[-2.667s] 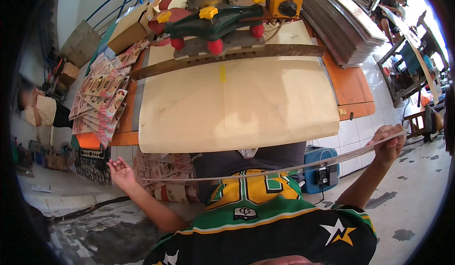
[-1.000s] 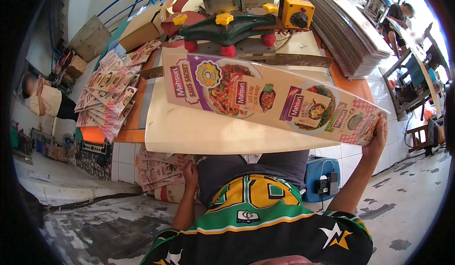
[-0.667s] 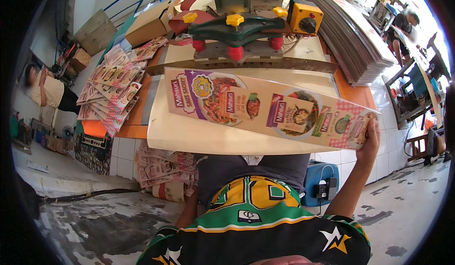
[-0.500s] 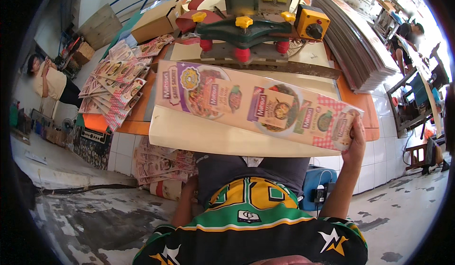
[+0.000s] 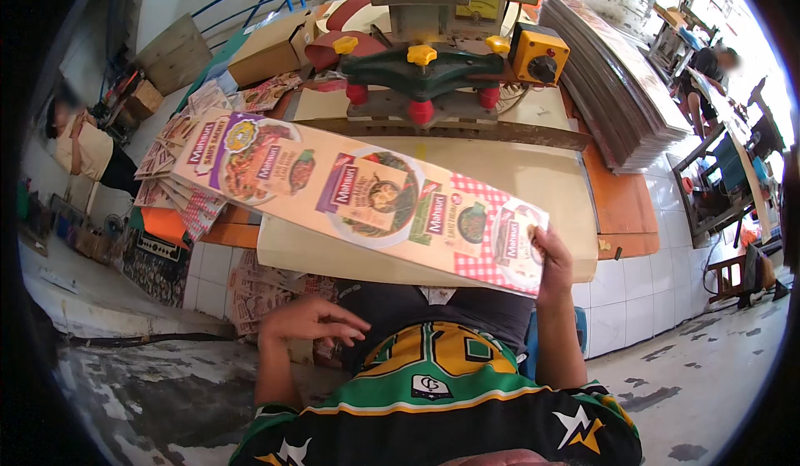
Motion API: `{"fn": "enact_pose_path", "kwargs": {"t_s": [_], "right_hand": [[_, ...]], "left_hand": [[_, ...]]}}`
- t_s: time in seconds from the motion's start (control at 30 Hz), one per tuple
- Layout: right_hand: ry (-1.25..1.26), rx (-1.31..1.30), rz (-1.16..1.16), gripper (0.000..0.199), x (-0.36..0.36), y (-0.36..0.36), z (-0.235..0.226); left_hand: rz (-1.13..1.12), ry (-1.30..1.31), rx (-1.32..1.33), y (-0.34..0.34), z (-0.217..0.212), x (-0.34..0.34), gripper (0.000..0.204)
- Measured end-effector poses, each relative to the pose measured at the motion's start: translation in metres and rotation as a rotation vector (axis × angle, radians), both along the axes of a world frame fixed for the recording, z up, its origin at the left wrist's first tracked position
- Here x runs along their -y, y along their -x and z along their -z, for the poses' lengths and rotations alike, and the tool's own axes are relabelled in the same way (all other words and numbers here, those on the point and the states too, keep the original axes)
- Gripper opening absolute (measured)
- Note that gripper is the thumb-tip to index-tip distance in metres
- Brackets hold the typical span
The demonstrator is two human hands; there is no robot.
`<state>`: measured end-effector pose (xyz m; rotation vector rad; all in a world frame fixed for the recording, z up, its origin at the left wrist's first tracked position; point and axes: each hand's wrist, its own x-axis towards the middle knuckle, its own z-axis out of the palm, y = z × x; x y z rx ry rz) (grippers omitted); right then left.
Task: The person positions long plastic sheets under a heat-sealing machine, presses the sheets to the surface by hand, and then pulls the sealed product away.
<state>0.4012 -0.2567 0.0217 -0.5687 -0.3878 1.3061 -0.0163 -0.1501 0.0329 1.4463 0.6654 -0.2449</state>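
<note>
My right hand (image 5: pixel 557 266) grips the right-hand end of a long printed cardboard strip (image 5: pixel 317 170) with food pictures and a pink checked pattern. The strip slants across the cream sheet (image 5: pixel 308 253) on the worktable, its far left end reaching toward the heap of printed pieces. Above my lap, my left hand (image 5: pixel 310 320) holds nothing; its fingers are stretched and slightly apart. Beyond the strip stands a press machine with a dark green clamp bar (image 5: pixel 425 67), yellow knobs and red cylinders. A long metal edge (image 5: pixel 533 135) runs low across its front.
Loose printed cards (image 5: pixel 187 153) lie heaped at the table's left, with more (image 5: pixel 258 287) below. Tall flat sheets (image 5: pixel 617 82) are stacked at the right. A yellow control box (image 5: pixel 540 53) hangs by the press. One person (image 5: pixel 87 145) is at the left, another (image 5: pixel 707 78) far right.
The cardboard strip has moved left and nearer to me with my right hand. My left hand has risen from low beside my lap into plain view.
</note>
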Motion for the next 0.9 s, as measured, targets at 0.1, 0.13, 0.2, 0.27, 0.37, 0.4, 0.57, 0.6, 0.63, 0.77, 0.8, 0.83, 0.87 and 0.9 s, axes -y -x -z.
{"fn": "enact_pose_path", "kwargs": {"t_s": [0.1,0.13,0.2,0.27,0.37,0.4,0.57,0.6,0.63,0.77,0.8,0.83,0.87,0.9], "right_hand": [[-0.051,-0.006,-0.105,0.056,0.0,0.018,-0.003],[-0.035,0.003,-0.134,0.057,0.0,0.027,-0.005],[-0.025,-0.004,-0.25,0.058,-0.001,0.041,-0.004],[-0.021,0.1,-0.332,0.056,-0.004,0.052,0.001],[-0.044,0.438,-0.392,0.047,-0.003,0.057,-0.005],[-0.046,0.582,-0.386,0.044,-0.002,0.057,-0.007],[0.072,1.2,-0.161,0.023,-0.009,0.021,-0.028],[0.1,1.247,-0.072,0.023,-0.013,0.007,-0.021],[0.128,1.295,0.02,0.022,-0.016,-0.004,-0.012],[0.22,1.131,0.066,0.021,-0.023,-0.024,0.008],[0.214,1.135,0.063,0.021,-0.021,-0.025,0.01],[0.204,1.135,0.054,0.021,-0.021,-0.023,0.012],[0.185,1.139,0.053,0.021,-0.02,-0.021,0.011],[0.182,1.147,0.054,0.022,-0.02,-0.021,0.012]], "left_hand": [[-0.351,-0.009,0.487,-0.011,-0.022,0.011,0.071],[-0.506,-0.055,0.655,-0.023,-0.016,0.017,0.076],[-0.739,-0.086,0.982,-0.048,-0.004,0.029,0.079],[-0.931,-0.143,1.001,-0.059,0.016,0.04,0.071],[-1.162,-0.185,0.921,-0.061,0.021,0.052,0.057],[-1.181,-0.153,0.926,-0.059,0.018,0.048,0.056],[-1.354,-0.26,0.889,-0.006,-0.008,-0.002,0.054],[-1.377,-0.298,0.887,0.011,-0.018,-0.018,0.053],[-1.397,-0.347,0.843,0.023,-0.034,-0.033,0.048],[-1.409,-0.553,0.777,0.073,-0.084,-0.121,0.036],[-1.406,-0.563,0.759,0.09,-0.091,-0.149,0.032],[-1.442,-0.545,0.74,0.125,-0.091,-0.184,0.027],[-1.483,-0.541,0.728,0.162,-0.092,-0.211,0.023],[-1.468,-0.543,0.68,0.18,-0.093,-0.233,0.022]]}}
